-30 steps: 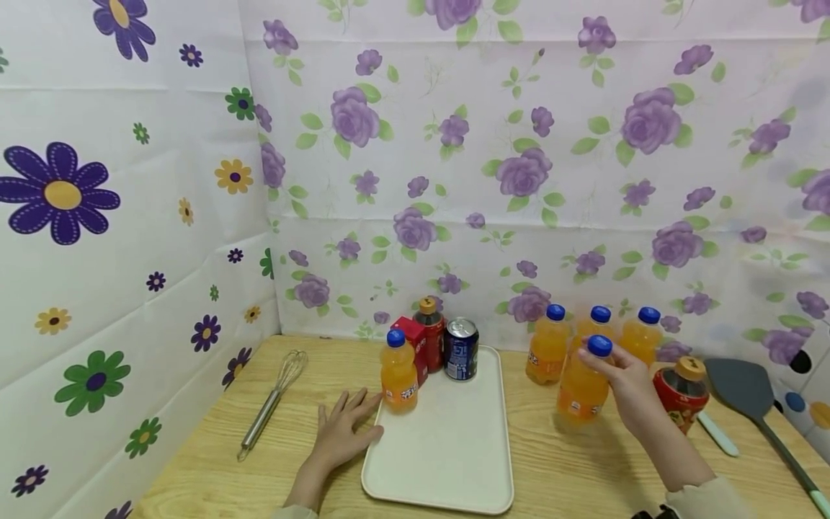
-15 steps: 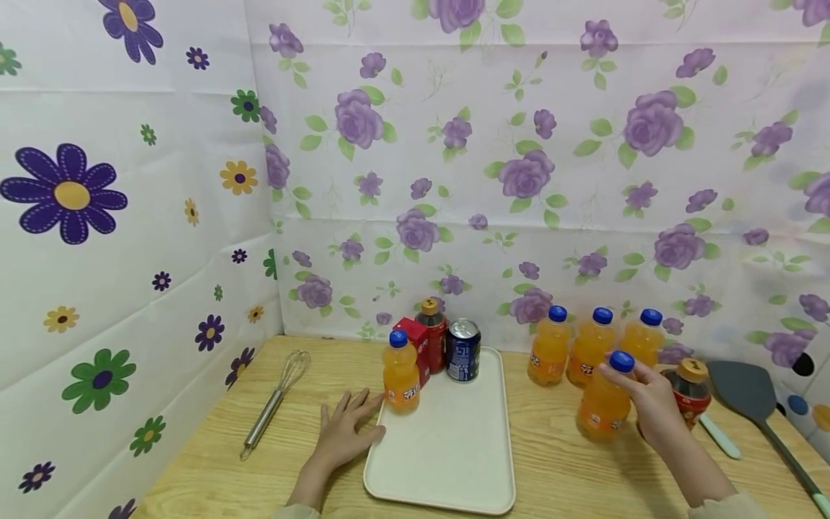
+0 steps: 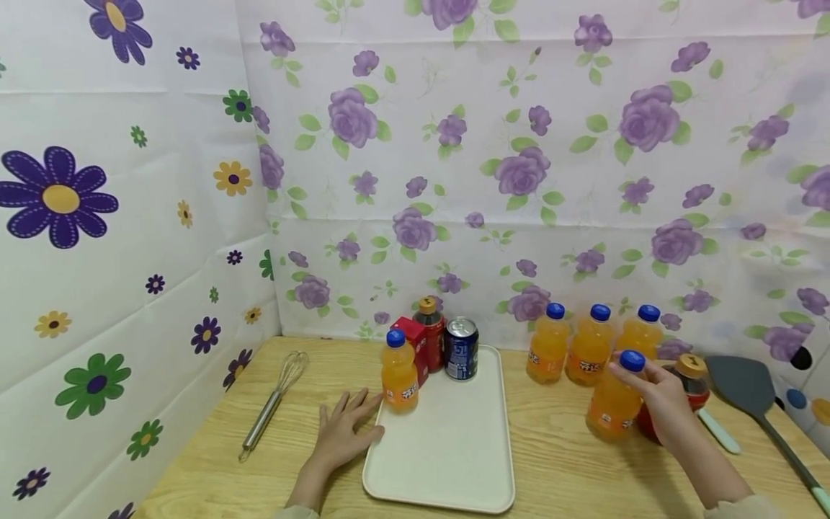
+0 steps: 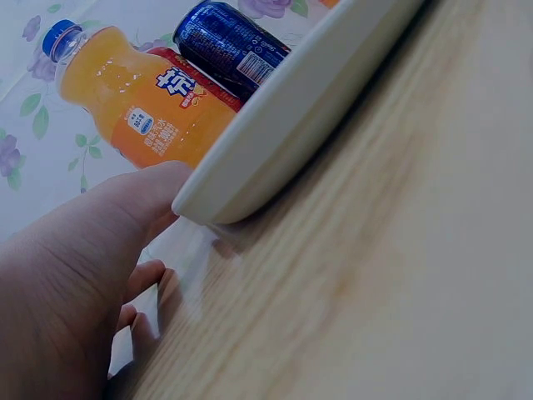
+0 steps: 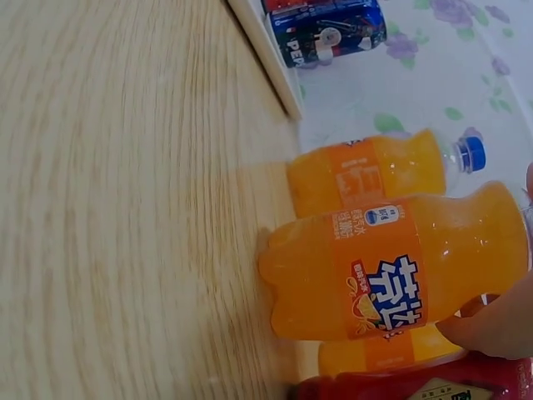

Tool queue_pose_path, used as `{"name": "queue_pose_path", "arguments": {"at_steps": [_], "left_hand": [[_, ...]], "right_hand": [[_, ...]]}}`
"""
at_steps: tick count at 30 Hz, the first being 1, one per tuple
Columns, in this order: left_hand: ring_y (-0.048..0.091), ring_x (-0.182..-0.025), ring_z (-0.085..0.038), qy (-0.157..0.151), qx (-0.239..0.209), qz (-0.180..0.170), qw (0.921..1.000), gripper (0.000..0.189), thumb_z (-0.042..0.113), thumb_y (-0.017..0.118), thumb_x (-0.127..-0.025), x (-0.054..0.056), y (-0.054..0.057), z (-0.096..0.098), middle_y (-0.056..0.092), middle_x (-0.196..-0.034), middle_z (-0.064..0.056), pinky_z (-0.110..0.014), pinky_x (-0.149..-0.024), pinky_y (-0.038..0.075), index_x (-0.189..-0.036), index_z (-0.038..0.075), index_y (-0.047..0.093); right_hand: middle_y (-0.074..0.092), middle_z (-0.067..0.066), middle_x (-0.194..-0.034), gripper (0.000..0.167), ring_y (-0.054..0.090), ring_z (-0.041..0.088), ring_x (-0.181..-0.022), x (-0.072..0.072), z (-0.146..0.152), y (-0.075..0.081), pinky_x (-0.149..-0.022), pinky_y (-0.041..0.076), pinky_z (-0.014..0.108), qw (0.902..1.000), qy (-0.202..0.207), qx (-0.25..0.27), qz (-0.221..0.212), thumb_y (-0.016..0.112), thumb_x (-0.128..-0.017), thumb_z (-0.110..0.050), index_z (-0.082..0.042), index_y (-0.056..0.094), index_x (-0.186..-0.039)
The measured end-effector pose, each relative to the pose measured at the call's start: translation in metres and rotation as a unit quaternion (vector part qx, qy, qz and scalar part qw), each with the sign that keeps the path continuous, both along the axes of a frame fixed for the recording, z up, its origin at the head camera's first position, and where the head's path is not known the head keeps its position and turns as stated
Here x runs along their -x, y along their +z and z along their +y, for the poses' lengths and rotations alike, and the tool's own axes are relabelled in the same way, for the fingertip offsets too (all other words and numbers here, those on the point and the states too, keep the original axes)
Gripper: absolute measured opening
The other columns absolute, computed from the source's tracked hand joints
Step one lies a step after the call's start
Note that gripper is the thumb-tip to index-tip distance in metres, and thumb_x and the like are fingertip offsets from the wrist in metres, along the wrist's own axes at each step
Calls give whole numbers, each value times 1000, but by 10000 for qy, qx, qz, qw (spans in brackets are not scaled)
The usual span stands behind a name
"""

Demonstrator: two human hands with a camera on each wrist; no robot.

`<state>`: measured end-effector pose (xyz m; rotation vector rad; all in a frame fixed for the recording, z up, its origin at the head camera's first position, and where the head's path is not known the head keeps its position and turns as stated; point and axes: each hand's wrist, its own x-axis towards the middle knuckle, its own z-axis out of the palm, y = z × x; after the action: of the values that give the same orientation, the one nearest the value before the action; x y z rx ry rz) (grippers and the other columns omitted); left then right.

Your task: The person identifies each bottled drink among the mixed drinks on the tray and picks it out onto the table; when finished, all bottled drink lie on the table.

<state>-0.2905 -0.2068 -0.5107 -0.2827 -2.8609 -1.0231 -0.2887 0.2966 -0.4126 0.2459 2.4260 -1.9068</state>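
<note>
My right hand [image 3: 660, 404] grips an orange soda bottle [image 3: 614, 404] by its upper part, just under the blue cap. In the right wrist view the label of this bottle [image 5: 391, 271] faces the camera. Fingers spread, my left hand [image 3: 346, 434] rests on the table with its thumb touching the left rim of the cream tray [image 3: 447, 461]. On that tray stand another orange soda bottle [image 3: 399, 375], a red box [image 3: 415, 344], a red-labelled bottle [image 3: 431, 331] and a dark blue Pepsi can [image 3: 462, 349].
Three more orange soda bottles [image 3: 588, 349] stand in a row by the back wall. Partly hidden behind my right hand is a red-labelled bottle with a gold cap [image 3: 692, 375]. A spatula [image 3: 746, 386] lies at the right, a whisk [image 3: 275, 404] at the left.
The orange soda bottle in my right hand has moved right and toward me, away from the back row, to beside the gold-capped bottle. My left hand has kept its place.
</note>
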Motion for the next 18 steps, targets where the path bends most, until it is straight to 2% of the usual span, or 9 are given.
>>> {"name": "queue_pose_path", "arguments": {"at_steps": [3, 5, 8, 10, 11, 13, 15, 17, 18], "left_hand": [[18, -146, -52, 17, 14, -9, 10000, 58, 45, 66, -85, 0, 0, 0, 39, -155, -16, -79, -109, -8, -140, 29, 55], [18, -146, -53, 17, 0, -8, 10000, 58, 45, 66, -85, 0, -1, -1, 39, -155, -16, -79, -108, -8, -140, 28, 55], [19, -146, -53, 10, -3, -4, 10000, 58, 44, 66, -85, 0, 0, 0, 39, -155, -16, -79, -108, -7, -140, 28, 55], [19, -146, -53, 8, -9, -5, 10000, 58, 44, 66, -85, 0, 0, 0, 39, -155, -17, -79, -108, -8, -140, 28, 55], [19, -146, -53, 8, -7, -9, 10000, 58, 44, 66, -85, -1, 0, 0, 39, -155, -17, -79, -108, -8, -140, 28, 55], [19, -146, -53, 10, -3, -25, 10000, 58, 44, 66, -85, -1, 1, 0, 39, -155, -17, -79, -109, -8, -140, 28, 55], [18, -146, -53, 15, -15, -31, 10000, 57, 44, 66, -85, -1, 1, 1, 39, -155, -17, -79, -109, -8, -140, 28, 55], [18, -146, -53, 14, -22, -29, 10000, 57, 43, 66, -85, -2, 2, 1, 39, -155, -17, -79, -109, -8, -140, 28, 55], [19, -146, -53, 15, -23, -29, 10000, 57, 43, 66, -85, -2, 2, 1, 39, -155, -17, -79, -109, -8, -140, 28, 55]], "right_hand": [[23, 0, -163, 69, 3, 39, -152, 1, 0, 1, -120, 8, 65, 9999, 55, -95, 53, 61, -91, -52, -22, 40, -150], [30, -3, -159, 66, 6, 40, -151, 1, 1, 0, -120, 10, 65, 9998, 65, -162, 91, 61, -91, -52, -23, 43, -148], [49, -21, -134, 63, 14, 40, -150, 2, 1, -1, -119, 15, 65, 9996, 58, -246, 160, 62, -90, -51, -23, 47, -145], [50, -32, -113, 62, 24, 38, -146, 1, 1, 0, -118, 20, 65, 9992, 58, -325, 235, 63, -90, -50, -21, 49, -143], [48, -37, -105, 61, 34, 31, -140, 1, 1, 0, -116, 25, 63, 9988, 69, -394, 277, 63, -90, -49, -21, 49, -143], [47, -42, -99, 58, 49, 11, -126, 0, 1, 2, -113, 39, 44, 9976, 101, -539, 428, 62, -92, -47, -21, 50, -142], [49, -43, -99, 51, 52, -9, -108, 0, 1, 5, -101, 48, 23, 9964, 129, -535, 646, 61, -94, -43, -24, 51, -139], [51, -42, -101, 44, 50, -21, -95, 0, 1, 9, -83, 47, 7, 9948, 149, -454, 898, 61, -95, -40, -28, 53, -136], [53, -41, -103, 41, 52, -21, -94, 0, 1, 11, -78, 45, 2, 9938, 157, -388, 1034, 61, -95, -38, -28, 54, -134]]}}
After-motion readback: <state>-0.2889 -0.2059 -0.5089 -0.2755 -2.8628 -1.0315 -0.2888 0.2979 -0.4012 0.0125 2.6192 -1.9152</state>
